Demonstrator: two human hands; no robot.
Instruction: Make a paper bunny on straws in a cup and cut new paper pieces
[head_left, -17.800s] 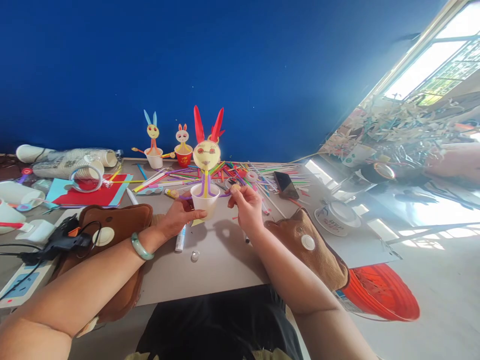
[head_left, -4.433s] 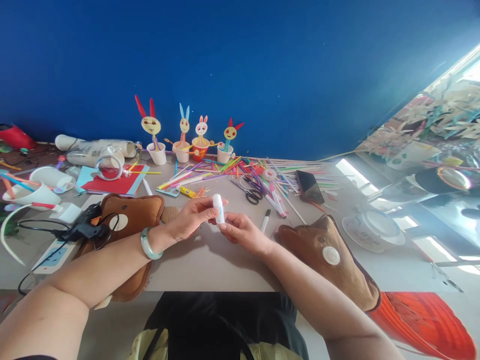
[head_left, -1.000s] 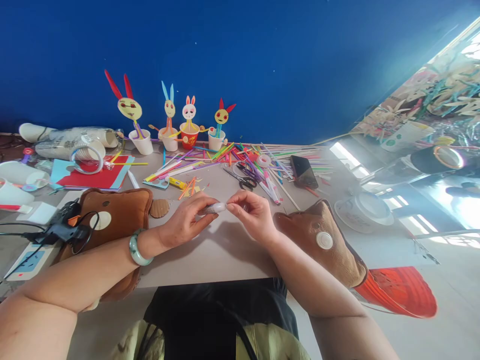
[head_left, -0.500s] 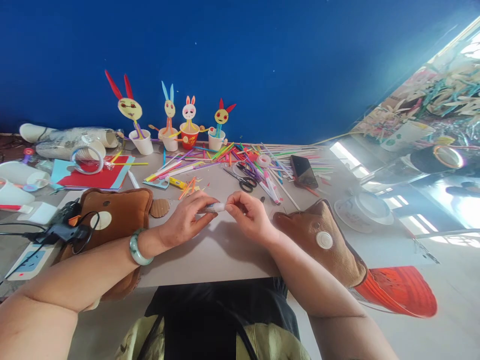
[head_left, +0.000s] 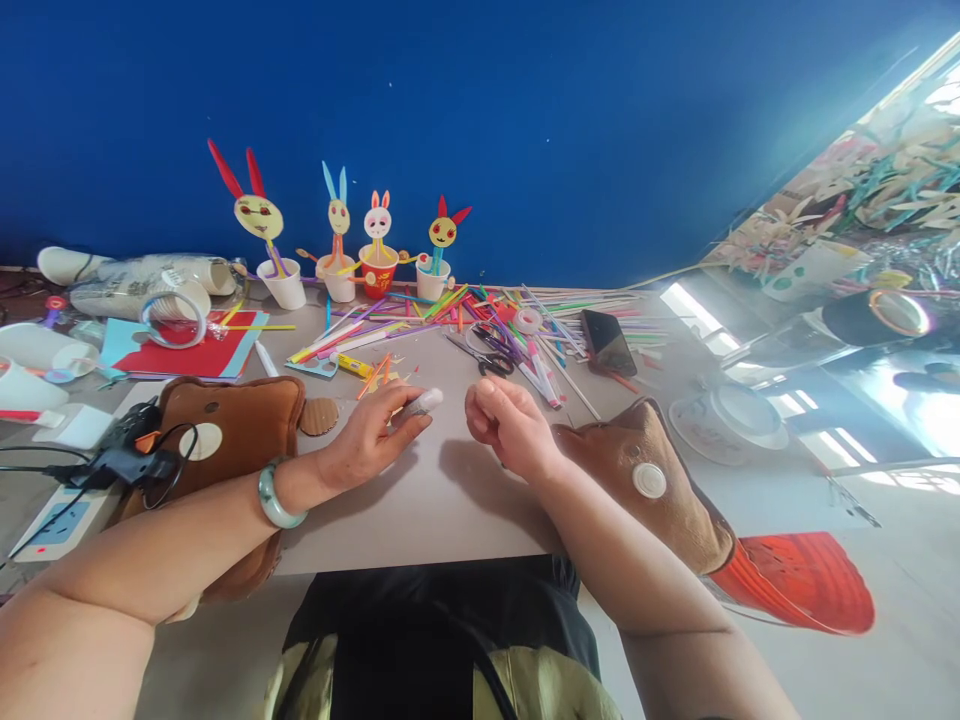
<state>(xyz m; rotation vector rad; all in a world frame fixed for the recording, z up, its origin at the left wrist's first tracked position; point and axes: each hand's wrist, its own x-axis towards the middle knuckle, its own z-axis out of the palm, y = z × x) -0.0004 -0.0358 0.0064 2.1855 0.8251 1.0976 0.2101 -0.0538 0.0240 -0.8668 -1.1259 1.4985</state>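
My left hand (head_left: 375, 432), with a jade-coloured bangle (head_left: 277, 494) at its wrist, pinches a small white tube (head_left: 426, 402) between thumb and fingers. The tube's pale end points right, toward my other hand. Across a short gap, my right hand (head_left: 512, 418) is closed in a loose fist above the table; whatever its fingers hold, if anything, is hidden. Beyond the hands lie black-handled scissors (head_left: 495, 363) and a yellow tube (head_left: 355, 366). A round cardboard disc (head_left: 320, 417) rests left of my left hand.
Along the blue wall stand several paper cups (head_left: 282, 284) with rabbit figures. Coloured sticks (head_left: 420, 325) and a phone (head_left: 609, 342) lie at the back. Brown pouches (head_left: 240, 410) flank my arms. A power strip (head_left: 71, 515) with cables is at the left.
My right hand has come away from the end of the white tube and moved slightly right, its fingers curling more. The left hand keeps hold of the tube, now tilted up a little.
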